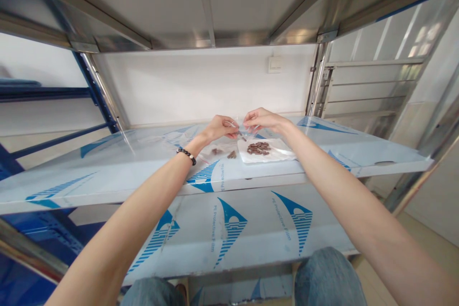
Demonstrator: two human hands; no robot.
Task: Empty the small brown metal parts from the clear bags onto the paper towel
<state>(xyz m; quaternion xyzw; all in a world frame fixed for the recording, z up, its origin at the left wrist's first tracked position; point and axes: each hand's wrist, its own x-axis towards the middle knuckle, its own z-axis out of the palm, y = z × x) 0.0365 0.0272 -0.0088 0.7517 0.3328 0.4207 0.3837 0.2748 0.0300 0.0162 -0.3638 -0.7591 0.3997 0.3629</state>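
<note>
My left hand (222, 128) and my right hand (260, 120) meet above the shelf, their fingertips pinching a small clear plastic bag (241, 129). A few brown bits show low in the bag, though its exact contents are too small to tell. Just below my right hand, a white paper sheet (265, 151) holds a heap of dark brown beads (258, 148). Left of the sheet, a few loose brown pieces (231, 154) lie on a clear plastic film (218, 152). A black beaded bracelet (186, 155) circles my left wrist.
A steel shelf (179, 172) covered in blue-printed protective film runs under my hands, with a lower shelf (233, 229) beneath it. A steel shelf (179, 5) overhead limits the room above. A white wall (201, 86) with a switch (275, 64) stands behind. My denim-covered knees (326, 279) show below.
</note>
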